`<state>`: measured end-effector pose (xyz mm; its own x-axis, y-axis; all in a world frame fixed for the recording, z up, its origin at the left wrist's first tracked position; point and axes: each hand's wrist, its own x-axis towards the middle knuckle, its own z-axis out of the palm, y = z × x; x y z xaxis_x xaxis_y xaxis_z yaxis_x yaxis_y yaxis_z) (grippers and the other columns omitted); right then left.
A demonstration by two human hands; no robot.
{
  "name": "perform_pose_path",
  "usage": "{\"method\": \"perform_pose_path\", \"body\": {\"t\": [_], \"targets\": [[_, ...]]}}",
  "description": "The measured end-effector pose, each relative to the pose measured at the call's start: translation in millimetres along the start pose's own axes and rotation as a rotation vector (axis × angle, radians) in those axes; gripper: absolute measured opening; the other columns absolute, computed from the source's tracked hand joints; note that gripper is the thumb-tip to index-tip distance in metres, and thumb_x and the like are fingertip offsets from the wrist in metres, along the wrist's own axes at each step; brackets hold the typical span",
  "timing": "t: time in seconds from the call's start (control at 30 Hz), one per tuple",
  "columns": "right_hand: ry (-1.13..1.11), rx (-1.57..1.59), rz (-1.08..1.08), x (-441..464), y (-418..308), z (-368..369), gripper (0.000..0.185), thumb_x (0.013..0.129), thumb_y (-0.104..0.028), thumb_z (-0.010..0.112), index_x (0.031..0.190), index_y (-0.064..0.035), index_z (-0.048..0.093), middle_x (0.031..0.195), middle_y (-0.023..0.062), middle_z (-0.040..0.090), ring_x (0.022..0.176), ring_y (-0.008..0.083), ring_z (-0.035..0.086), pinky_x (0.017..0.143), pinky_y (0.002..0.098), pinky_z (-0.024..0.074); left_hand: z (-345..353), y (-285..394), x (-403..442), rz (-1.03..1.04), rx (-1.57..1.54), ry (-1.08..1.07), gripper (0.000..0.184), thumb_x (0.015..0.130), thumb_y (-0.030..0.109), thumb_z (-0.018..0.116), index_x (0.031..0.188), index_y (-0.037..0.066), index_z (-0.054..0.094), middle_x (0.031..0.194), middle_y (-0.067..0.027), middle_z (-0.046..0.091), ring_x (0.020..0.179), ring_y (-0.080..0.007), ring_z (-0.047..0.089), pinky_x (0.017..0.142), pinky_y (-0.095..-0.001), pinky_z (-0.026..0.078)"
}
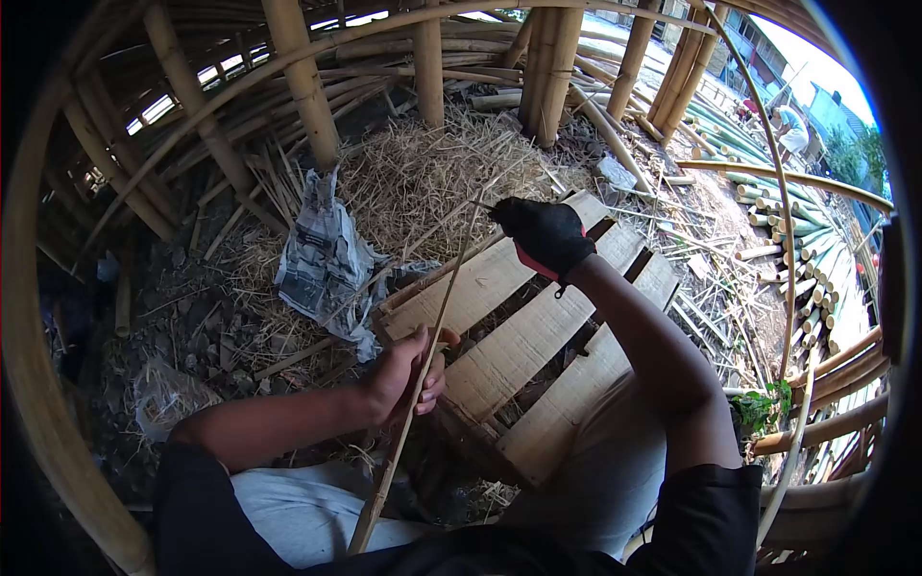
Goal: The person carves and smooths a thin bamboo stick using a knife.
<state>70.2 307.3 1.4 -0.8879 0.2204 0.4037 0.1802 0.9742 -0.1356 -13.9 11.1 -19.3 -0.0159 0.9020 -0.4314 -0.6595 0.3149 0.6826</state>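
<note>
A long, thin bamboo strip (pixel 407 415) slants from near my lap up and away past the wooden slatted crate (pixel 514 360). My bare left hand (pixel 408 376) is closed around the strip's middle, beside the crate's near left corner. A small orange-brown bit shows by its fingertips; I cannot tell what it is. My right hand (pixel 543 235), in a black glove with red, is closed above the crate's far end. From its fingers a thin dark pointed thing (pixel 483 204) reaches to the strip's far end. The glove hides the rest of it.
Crumpled newspaper (pixel 322 254) lies left of the crate, before a heap of straw-like shavings (pixel 432 168). Bamboo posts (pixel 550 77) stand behind. Cut bamboo poles (pixel 816 274) are stacked at right; a person (pixel 790 130) bends in the distance. Clear plastic (pixel 165 396) lies at left.
</note>
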Motion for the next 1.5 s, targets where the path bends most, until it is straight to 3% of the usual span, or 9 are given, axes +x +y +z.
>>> {"method": "perform_pose_path", "body": {"t": [0.13,0.23,0.83,0.93,1.1,1.17,1.27,1.37,1.5], "targets": [[0.091,0.029,-0.212,-2.8,-16.1,6.7,0.023,0.087,-0.018,0.058,0.108,-0.0172,0.067,0.084,0.0081,0.068,0.072,0.0309,0.068,0.062,0.042,0.0532,5.6,15.7,19.1,0.041,-0.116,0.025,0.036,0.104,0.047,0.029,0.096,0.015,0.042,0.061,0.0019,0.035,0.046,-0.0093,0.035,0.037,-0.0217,0.031],[-0.002,-0.202,-0.109,1.5,-34.8,2.4,0.021,0.089,-0.016,0.055,0.107,-0.0151,0.067,0.088,0.0086,0.067,0.066,0.0278,0.066,0.056,0.0412,0.0523,6.1,29.4,18.7,0.074,-0.062,-0.091,0.036,0.105,0.047,0.028,0.095,0.015,0.042,0.059,0.0032,0.031,0.041,-0.0082,0.03,0.033,-0.0214,0.027],[0.146,-0.156,-0.165,14.0,-44.4,53.2,0.019,0.081,-0.018,0.06,0.099,-0.0185,0.067,0.078,0.0059,0.067,0.06,0.0255,0.065,0.048,0.0406,0.0487,10.2,14.6,6.0,0.045,0.015,0.139,0.04,0.103,0.052,0.028,0.089,0.017,0.04,0.054,0.0059,0.024,0.037,-0.0068,0.023,0.029,-0.023,0.022],[0.113,-0.168,-0.121,20.0,-41.2,62.8,0.019,0.087,-0.019,0.054,0.102,-0.0171,0.066,0.076,0.0084,0.068,0.067,0.0296,0.068,0.055,0.042,0.0517,10.6,8.5,3.6,0.037,0.033,0.135,0.041,0.103,0.052,0.029,0.089,0.016,0.04,0.054,0.0058,0.024,0.037,-0.0068,0.024,0.029,-0.0232,0.023],[0.061,-0.249,0.334,14.6,57.4,74.8,0.014,0.086,-0.021,0.055,0.087,-0.012,0.066,0.076,0.0142,0.069,0.068,0.0312,0.069,0.056,0.0451,0.0519,48.0,7.5,-27.0,-0.023,0.053,0.06,0.038,0.104,0.05,0.031,0.086,0.017,0.037,0.053,0.0052,0.024,0.037,-0.0059,0.025,0.03,-0.0208,0.025],[-0.044,-0.507,0.4,4.9,98.5,80.5,0.015,0.085,-0.02,0.055,0.087,-0.0119,0.068,0.079,0.0154,0.07,0.07,0.0324,0.07,0.058,0.0454,0.0525,48.2,16.0,-26.9,0.014,0.041,0.069,0.038,0.103,0.05,0.031,0.085,0.017,0.037,0.053,0.0051,0.025,0.036,-0.0059,0.026,0.029,-0.0206,0.025],[-0.09,-0.401,0.364,4.6,77.2,35.1,0.021,0.084,-0.018,0.054,0.096,-0.0176,0.07,0.085,0.0112,0.072,0.078,0.0328,0.07,0.065,0.0445,0.0538,37.1,8.6,-17.9,-0.017,0.033,0.071,0.039,0.103,0.051,0.031,0.085,0.017,0.037,0.053,0.005,0.025,0.036,-0.006,0.026,0.029,-0.0208,0.024],[0.12,-0.17,0.215,3.3,56.7,22.4,0.021,0.085,-0.022,0.056,0.099,-0.0186,0.071,0.09,0.0107,0.071,0.085,0.0314,0.07,0.069,0.0421,0.0538,32.9,3.4,-11.1,-0.025,0.01,0.066,0.039,0.103,0.051,0.031,0.085,0.017,0.037,0.053,0.005,0.025,0.036,-0.0062,0.026,0.028,-0.0207,0.024],[-0.043,0.389,0.409,10.8,25.1,13.3,0.026,0.095,-0.027,0.05,0.105,-0.0131,0.069,0.091,0.0129,0.071,0.08,0.0306,0.068,0.076,0.0386,0.0496,31.2,4.1,-9.7,-0.036,0.002,0.074,0.039,0.103,0.051,0.031,0.084,0.017,0.037,0.053,0.005,0.025,0.036,-0.0064,0.026,0.029,-0.0206,0.024]]}}
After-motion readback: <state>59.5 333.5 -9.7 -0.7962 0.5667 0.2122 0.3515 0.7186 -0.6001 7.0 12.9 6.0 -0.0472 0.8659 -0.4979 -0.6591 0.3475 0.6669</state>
